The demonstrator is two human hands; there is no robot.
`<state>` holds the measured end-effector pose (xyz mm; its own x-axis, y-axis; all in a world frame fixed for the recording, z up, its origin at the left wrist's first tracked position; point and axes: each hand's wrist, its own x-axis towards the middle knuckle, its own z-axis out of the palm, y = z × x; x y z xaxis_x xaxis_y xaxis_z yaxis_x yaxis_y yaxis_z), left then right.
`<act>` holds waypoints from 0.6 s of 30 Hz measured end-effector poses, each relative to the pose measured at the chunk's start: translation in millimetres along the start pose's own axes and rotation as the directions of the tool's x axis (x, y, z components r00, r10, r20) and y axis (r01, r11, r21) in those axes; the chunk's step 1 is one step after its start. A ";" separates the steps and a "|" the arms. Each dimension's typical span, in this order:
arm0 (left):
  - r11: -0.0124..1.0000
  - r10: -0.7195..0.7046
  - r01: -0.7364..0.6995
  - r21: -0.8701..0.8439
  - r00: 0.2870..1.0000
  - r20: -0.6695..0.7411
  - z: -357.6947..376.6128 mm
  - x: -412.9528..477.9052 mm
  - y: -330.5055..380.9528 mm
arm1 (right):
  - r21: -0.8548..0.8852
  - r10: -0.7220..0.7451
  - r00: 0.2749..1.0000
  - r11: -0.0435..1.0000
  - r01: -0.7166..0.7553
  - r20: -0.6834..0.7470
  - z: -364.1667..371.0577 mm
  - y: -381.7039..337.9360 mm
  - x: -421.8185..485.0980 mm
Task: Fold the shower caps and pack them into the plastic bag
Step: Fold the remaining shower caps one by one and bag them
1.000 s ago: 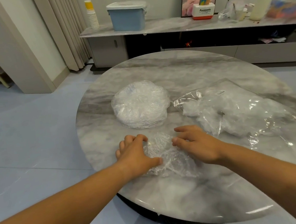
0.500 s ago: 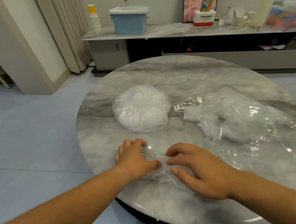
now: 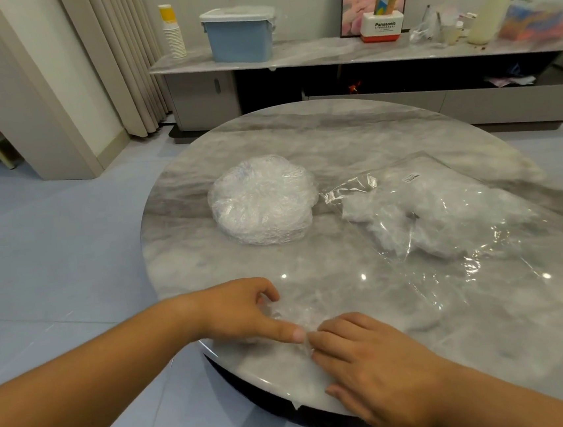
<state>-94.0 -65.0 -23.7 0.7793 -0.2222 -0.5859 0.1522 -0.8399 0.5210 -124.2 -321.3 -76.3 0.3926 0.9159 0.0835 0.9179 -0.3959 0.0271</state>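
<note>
A crumpled clear shower cap (image 3: 295, 315) lies at the near edge of the round marble table (image 3: 352, 137). My left hand (image 3: 241, 315) holds its left part between curled fingers and an outstretched thumb. My right hand (image 3: 374, 366) presses its fingertips down on the cap's right edge, thumb spread apart toward the table rim. A stack of flat shower caps (image 3: 263, 201) sits mid-table. The clear plastic bag (image 3: 445, 218), with white caps inside, lies to the right, mouth toward the stack.
A low marble sideboard (image 3: 326, 54) stands behind the table with a blue lidded box (image 3: 239, 35), a stack of paper cups (image 3: 173, 34) and other items. Curtains hang at the back left. Grey tiled floor surrounds the table.
Both hands drew the cap closer to the near table edge and gathered it smaller. My right hand went from a thumb-and-finger pinch to pressing down on it.
</note>
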 end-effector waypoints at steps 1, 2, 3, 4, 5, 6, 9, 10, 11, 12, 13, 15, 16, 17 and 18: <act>1.000 -0.010 0.010 0.007 1.000 -0.005 0.8 -0.1 3.6 | -0.003 0.008 1.000 1.000 -0.008 0.001 -0.3 -1.4 -0.5; 1.000 -0.019 0.020 0.010 1.000 -0.022 2.0 -0.1 6.2 | -0.008 0.012 1.000 1.000 -0.012 0.000 -0.8 -2.7 -1.0; 1.000 -0.025 0.025 0.009 0.998 -0.051 3.0 0.9 7.7 | -0.013 0.014 1.000 1.000 -0.014 -0.001 -1.1 -3.4 -1.4; 1.000 -0.023 0.024 0.007 0.995 -0.093 4.8 2.1 7.3 | -0.016 0.015 1.000 1.000 -0.015 -0.002 -1.3 -4.3 -2.2; 1.000 -0.018 0.018 0.004 0.990 -0.140 6.5 4.6 4.7 | -0.021 0.015 1.000 1.000 -0.015 -0.005 -1.0 -4.4 -3.2; 1.000 -0.011 0.011 -0.002 0.983 -0.186 7.9 6.8 1.3 | -0.030 0.020 1.000 0.999 -0.020 -0.009 -0.4 -4.2 -4.1; 0.995 -0.037 0.013 -0.097 0.967 -0.251 10.7 13.8 -10.1 | -0.049 0.076 0.997 0.996 -0.077 -0.024 -0.4 -0.6 -6.5; 0.989 -0.057 0.018 -0.146 0.963 -0.264 11.3 15.5 -12.3 | -0.037 0.099 0.995 0.994 -0.100 -0.032 -0.1 0.9 -7.3; 0.979 -0.081 0.025 -0.202 0.959 -0.272 12.0 17.6 -14.0 | -0.013 0.120 0.992 0.993 -0.120 -0.041 0.4 2.4 -8.0; 0.965 -0.108 0.033 -0.261 0.955 -0.277 12.4 19.7 -14.9 | 0.018 0.139 0.989 0.990 -0.139 -0.047 1.1 3.7 -9.0; 0.950 -0.132 0.042 -0.308 0.951 -0.278 12.7 22.1 -15.6 | 0.045 0.159 0.986 0.987 -0.157 -0.050 1.7 5.0 -9.7; 0.933 -0.163 0.057 -0.355 0.947 -0.276 13.1 24.8 -15.2 | 0.071 0.190 0.981 0.980 -0.186 -0.047 2.9 6.5 -11.2; 0.928 -0.172 0.061 -0.366 0.945 -0.278 13.4 25.5 -14.7 | 0.079 0.195 0.980 0.978 -0.191 -0.040 3.2 7.1 -11.4; 0.926 -0.177 0.062 -0.372 0.942 -0.284 13.8 26.2 -14.5 | 0.097 0.197 0.980 0.976 -0.193 -0.028 3.6 7.4 -11.1; 0.927 -0.177 0.058 -0.371 0.939 -0.296 14.5 26.3 -14.2 | 0.125 0.203 0.979 0.972 -0.200 -0.018 3.6 7.3 -10.4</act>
<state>-84.4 -66.1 -55.5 0.8845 0.0863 -0.4586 0.4115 -0.6075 0.6794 -121.4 -333.5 -80.6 0.5700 0.8149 0.1052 0.8209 -0.5593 -0.1152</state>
